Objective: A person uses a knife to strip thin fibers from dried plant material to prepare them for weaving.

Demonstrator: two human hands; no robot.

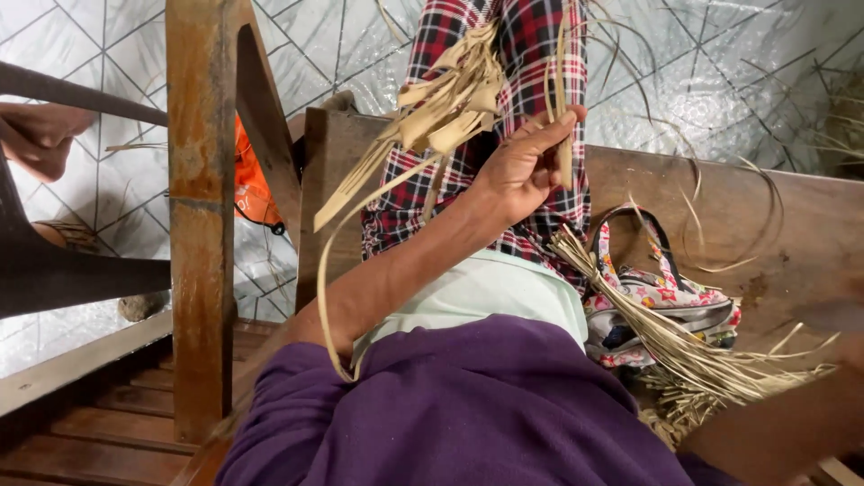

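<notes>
My left hand [525, 169] reaches forward over my lap and is shut on a bundle of dried palm leaf strips [450, 99]. One flat strip [562, 108] stands upright between its thumb and fingers. A long thin strip [326, 270] curls down from the bundle beside my forearm. The strips lie over the red and black plaid cloth [531, 45] on my legs. Only my right forearm [774, 423] shows, at the lower right; the hand is past the frame's edge.
A floral bag [670, 301] lies on the wooden bench [792, 225] to my right, with a sheaf of thin dry fibres [702, 355] across it. A wooden post [202, 225] stands at left. Another person's hand [36, 135] rests by a dark chair [54, 270].
</notes>
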